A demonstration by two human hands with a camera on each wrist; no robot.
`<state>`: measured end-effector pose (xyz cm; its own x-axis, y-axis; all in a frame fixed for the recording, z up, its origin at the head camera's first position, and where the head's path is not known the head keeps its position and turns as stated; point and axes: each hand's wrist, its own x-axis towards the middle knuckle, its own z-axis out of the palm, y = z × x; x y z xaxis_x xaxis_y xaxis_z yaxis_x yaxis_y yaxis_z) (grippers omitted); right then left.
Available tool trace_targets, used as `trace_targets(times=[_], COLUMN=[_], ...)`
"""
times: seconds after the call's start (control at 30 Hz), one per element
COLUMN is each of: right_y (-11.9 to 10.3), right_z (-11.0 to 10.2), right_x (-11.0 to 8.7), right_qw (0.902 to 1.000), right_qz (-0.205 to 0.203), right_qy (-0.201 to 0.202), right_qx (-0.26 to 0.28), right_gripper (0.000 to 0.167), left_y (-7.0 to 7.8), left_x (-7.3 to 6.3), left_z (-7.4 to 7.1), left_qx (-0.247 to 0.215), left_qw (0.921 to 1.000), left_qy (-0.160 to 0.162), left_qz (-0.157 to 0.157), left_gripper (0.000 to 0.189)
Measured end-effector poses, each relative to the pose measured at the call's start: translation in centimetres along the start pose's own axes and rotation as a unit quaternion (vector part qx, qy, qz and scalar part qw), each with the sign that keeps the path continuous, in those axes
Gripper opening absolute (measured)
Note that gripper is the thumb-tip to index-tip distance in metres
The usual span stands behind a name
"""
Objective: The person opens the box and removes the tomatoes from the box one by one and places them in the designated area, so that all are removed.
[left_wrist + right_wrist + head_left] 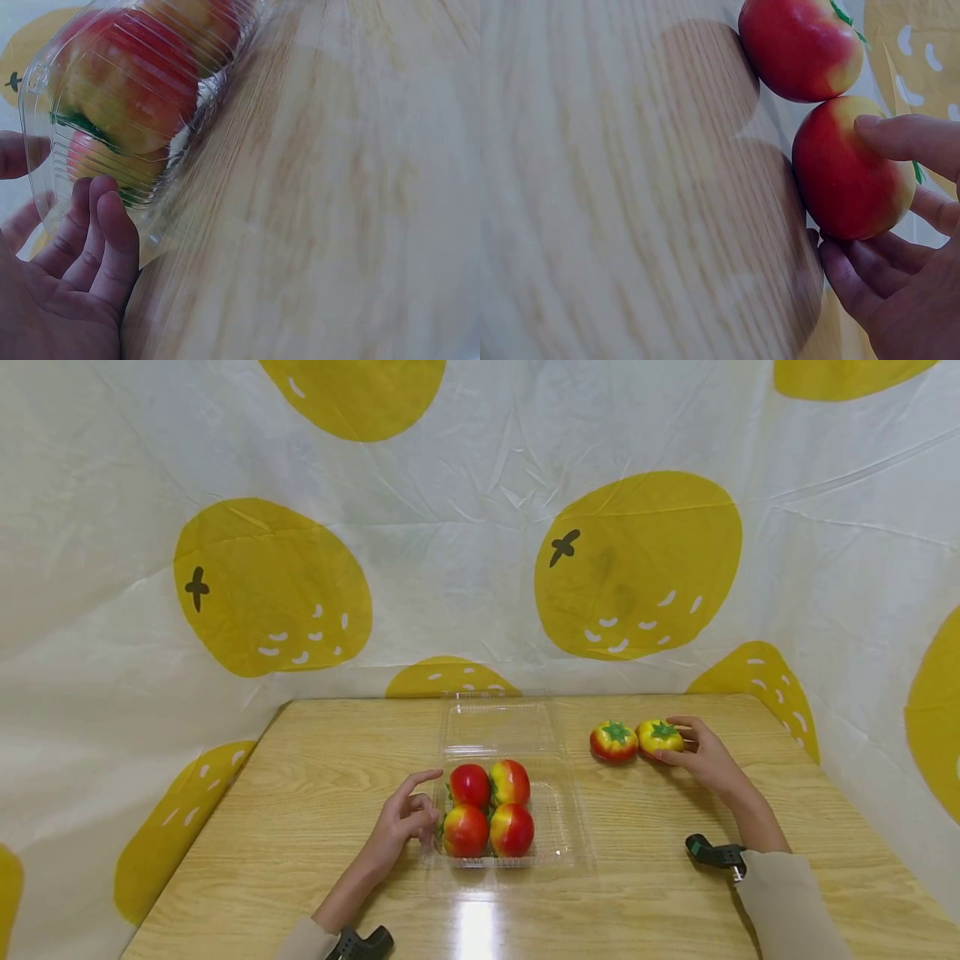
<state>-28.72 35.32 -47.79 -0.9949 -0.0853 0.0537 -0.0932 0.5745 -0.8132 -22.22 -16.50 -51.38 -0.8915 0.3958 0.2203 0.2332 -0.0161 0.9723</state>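
A clear plastic clamshell box (555, 827) lies open on the table, holding several red-and-yellow fruits (512, 830) like persimmons, with green calyxes. My left hand (401, 822) is at its left side, index finger extended near the far corner, the other fingers loosely bent against the wall. In the left wrist view, those fingers (116, 232) touch or nearly touch the ribbed plastic. To the right of the box, my right hand (701, 756) holds a persimmon-like fruit (847, 176) between thumb and fingers. Another such fruit (613, 742) sits directly to its left, touching it.
The box lid (498, 727) is folded back towards the far table edge. Beneath everything is a wooden table (330, 760), backed by a white curtain (450, 568) with yellow fruit prints. A black wrist device (716, 853) is on the right wrist, another (362, 943) on the left.
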Motion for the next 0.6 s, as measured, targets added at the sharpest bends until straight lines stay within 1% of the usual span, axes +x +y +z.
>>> trace_targets(times=[0.33,0.6], right_y=[0.18,0.29], right_z=[-0.05,-0.14], right_x=[0.10,0.03], right_qw=[1.0000,0.9999], right_qz=[0.002,-0.013], right_qy=[-0.003,0.000], right_qx=[-0.006,0.008], right_gripper=[0.073,0.074], left_y=[-0.07,0.17], left_x=[0.04,0.04], left_z=[-0.01,0.12], left_qx=[-0.006,-0.002], left_qw=[1.0000,1.0000], left_qy=[-0.003,0.005], left_qz=[0.004,-0.006], left_gripper=[0.058,0.058])
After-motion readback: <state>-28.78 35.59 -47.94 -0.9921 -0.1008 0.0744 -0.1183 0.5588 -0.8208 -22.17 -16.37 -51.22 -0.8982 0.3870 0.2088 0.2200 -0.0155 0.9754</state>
